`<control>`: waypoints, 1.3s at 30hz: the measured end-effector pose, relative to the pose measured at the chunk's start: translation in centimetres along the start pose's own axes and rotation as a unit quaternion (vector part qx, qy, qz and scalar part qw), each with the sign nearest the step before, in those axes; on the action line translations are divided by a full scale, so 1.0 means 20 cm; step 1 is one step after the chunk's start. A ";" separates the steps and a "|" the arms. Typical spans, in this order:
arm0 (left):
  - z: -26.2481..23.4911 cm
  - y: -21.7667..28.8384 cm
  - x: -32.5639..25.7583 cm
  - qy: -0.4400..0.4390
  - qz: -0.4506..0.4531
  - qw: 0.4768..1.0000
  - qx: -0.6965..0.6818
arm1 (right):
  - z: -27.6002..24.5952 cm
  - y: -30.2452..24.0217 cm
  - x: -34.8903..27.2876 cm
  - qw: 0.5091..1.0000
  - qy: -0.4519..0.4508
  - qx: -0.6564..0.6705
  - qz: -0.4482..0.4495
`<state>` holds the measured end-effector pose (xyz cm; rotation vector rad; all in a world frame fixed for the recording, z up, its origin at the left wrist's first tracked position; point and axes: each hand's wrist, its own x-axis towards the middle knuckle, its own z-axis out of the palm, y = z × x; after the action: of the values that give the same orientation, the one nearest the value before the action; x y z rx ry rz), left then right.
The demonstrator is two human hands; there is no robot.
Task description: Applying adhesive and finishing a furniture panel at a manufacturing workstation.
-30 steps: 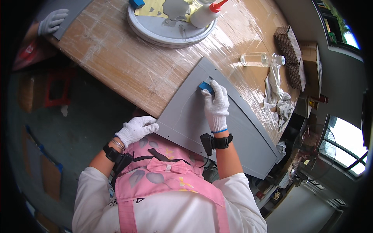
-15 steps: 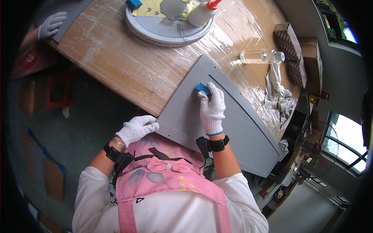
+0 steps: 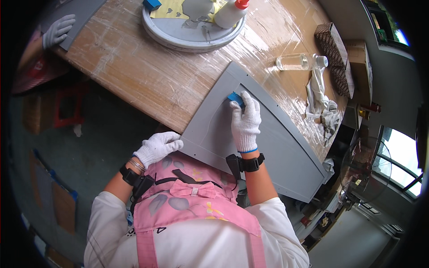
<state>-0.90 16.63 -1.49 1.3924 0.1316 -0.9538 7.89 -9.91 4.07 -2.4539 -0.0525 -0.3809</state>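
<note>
A grey framed panel (image 3: 272, 147) lies slanted over the table's near edge, with a raised border around a flat middle. My right hand (image 3: 246, 125), in a white knit glove, pinches a small blue block (image 3: 235, 99) between thumb and fingers. The block rests on the panel near the inner corner of its far border. At the panel's left corner my left hand (image 3: 157, 146), gloved too, is closed on the edge; its fingertips are partly hidden there. Thin pale lines show on the panel left of the block.
On the film-wrapped table (image 3: 134, 53) stand a round grey lid (image 3: 196, 42) and a white squeeze bottle (image 3: 229, 15) with a red cap. A clear bottle (image 3: 295, 61), rags (image 3: 328, 118) and cartons (image 3: 330, 49) lie right. Another person's gloved hand (image 3: 59, 31) rests on a second panel.
My right hand and the blue block have shifted slightly up and right along the panel. My left hand keeps its place at the corner.
</note>
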 end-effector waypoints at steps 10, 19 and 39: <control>-0.01 0.02 -0.01 -0.007 -0.019 1.000 0.001 | 0.00 -0.01 -0.05 0.999 -0.022 0.017 -0.022; 0.00 0.02 -0.01 -0.011 -0.002 1.000 -0.003 | 0.00 0.11 0.16 0.999 -0.011 -0.026 -0.039; 0.00 0.00 -0.01 -0.006 0.002 1.000 -0.014 | -0.02 0.04 0.03 0.998 -0.052 0.023 -0.031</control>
<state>-1.01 16.72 -1.44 1.3594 0.1327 -0.9541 8.47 -10.84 3.95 -2.4295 -0.1805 -0.2747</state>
